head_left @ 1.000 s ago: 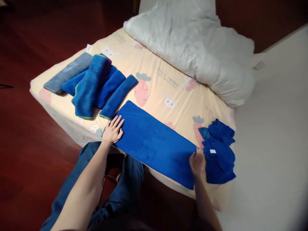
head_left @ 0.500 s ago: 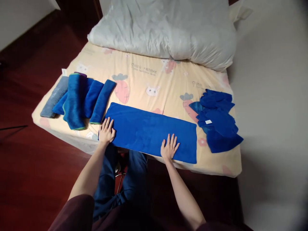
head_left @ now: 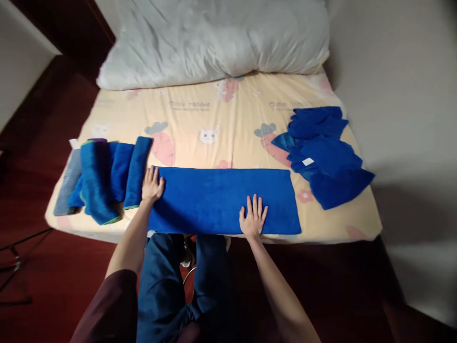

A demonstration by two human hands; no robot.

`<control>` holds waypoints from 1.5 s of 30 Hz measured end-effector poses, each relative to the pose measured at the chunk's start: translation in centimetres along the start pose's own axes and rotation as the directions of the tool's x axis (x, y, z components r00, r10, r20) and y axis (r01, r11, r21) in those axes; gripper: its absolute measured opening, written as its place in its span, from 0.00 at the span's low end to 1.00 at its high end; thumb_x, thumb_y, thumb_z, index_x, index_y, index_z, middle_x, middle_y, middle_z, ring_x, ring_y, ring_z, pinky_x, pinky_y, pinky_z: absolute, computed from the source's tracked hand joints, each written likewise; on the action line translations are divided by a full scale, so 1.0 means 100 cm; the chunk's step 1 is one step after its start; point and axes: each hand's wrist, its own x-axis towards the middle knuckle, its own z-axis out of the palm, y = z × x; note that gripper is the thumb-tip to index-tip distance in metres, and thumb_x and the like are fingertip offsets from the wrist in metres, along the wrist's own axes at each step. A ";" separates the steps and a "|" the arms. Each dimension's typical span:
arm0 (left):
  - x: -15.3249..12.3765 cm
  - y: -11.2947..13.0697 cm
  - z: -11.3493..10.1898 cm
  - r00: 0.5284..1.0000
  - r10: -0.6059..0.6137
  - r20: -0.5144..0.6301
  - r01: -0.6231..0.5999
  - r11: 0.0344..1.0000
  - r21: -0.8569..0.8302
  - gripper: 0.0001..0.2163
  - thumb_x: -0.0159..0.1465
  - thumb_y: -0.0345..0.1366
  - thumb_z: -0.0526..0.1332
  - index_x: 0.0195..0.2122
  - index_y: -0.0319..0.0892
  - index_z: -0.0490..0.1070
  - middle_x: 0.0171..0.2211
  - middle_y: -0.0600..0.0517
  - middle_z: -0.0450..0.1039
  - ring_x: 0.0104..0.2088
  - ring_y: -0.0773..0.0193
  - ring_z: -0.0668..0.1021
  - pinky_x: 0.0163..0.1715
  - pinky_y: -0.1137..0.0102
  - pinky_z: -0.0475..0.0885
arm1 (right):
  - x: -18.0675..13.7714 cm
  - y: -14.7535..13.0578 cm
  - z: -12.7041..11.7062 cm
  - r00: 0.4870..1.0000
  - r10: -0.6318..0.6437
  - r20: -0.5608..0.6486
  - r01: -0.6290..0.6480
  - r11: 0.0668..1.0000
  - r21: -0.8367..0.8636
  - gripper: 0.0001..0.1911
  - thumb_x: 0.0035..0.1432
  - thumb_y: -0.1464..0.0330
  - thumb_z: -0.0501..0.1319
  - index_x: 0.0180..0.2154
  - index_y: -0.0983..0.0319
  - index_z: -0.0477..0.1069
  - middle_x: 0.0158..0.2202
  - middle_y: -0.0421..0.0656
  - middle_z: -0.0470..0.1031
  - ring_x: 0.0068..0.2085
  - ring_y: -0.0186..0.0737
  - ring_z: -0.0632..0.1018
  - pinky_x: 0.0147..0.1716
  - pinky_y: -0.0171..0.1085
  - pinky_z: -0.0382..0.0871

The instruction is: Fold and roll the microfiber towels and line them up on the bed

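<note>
A blue towel (head_left: 210, 200) lies flat as a long rectangle along the near edge of the bed. My left hand (head_left: 152, 186) rests on its left end with the fingers spread, close to the rolled towels. On the towel's right half, my right hand (head_left: 253, 217) lies palm down, fingers apart. Just left of my left hand is a narrow rolled blue towel (head_left: 138, 172) with a green edge. Beside it sits a thicker rolled teal-blue towel (head_left: 99, 183), also green-edged. A heap of crumpled blue towels (head_left: 328, 159) with a white tag lies to the right.
The bed (head_left: 185, 126) has a yellow sheet printed with carrots and rabbits. A bulky pale grey quilt (head_left: 214, 43) is piled at the back. A grey folded towel (head_left: 68, 183) lies at the far left. A wall (head_left: 400, 95) stands on the right.
The view has turned, so the bed's front edge looks level. My left hand has slid up along the towel's left end; my right hand stays on the right half.
</note>
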 end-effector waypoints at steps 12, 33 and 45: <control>-0.058 0.004 -0.008 1.000 0.007 -0.011 -0.007 0.999 -0.041 0.32 0.72 0.47 0.44 0.73 0.34 0.50 0.75 0.41 0.40 0.75 0.47 0.45 0.73 0.51 0.44 | 0.006 -0.001 -0.008 0.999 0.014 0.038 -0.013 1.000 -0.018 0.30 0.72 0.62 0.47 0.71 0.60 0.55 0.75 0.45 0.48 0.75 0.52 0.47 0.71 0.62 0.36; -0.306 0.034 -0.016 0.993 -0.114 0.038 0.111 0.990 0.087 0.26 0.72 0.39 0.47 0.68 0.35 0.62 0.74 0.39 0.47 0.74 0.46 0.51 0.70 0.50 0.53 | -0.032 0.029 -0.035 0.998 0.013 0.062 -0.045 0.827 0.561 0.20 0.64 0.63 0.56 0.52 0.62 0.78 0.64 0.52 0.71 0.69 0.51 0.65 0.70 0.56 0.51; -0.320 0.072 -0.017 0.977 -0.140 0.163 0.089 0.955 0.284 0.29 0.70 0.40 0.52 0.72 0.38 0.56 0.74 0.39 0.47 0.72 0.39 0.54 0.66 0.47 0.58 | -0.268 -0.048 -0.033 0.969 -0.025 0.245 -0.166 0.669 0.724 0.22 0.59 0.62 0.64 0.55 0.55 0.78 0.62 0.49 0.73 0.62 0.54 0.73 0.64 0.53 0.63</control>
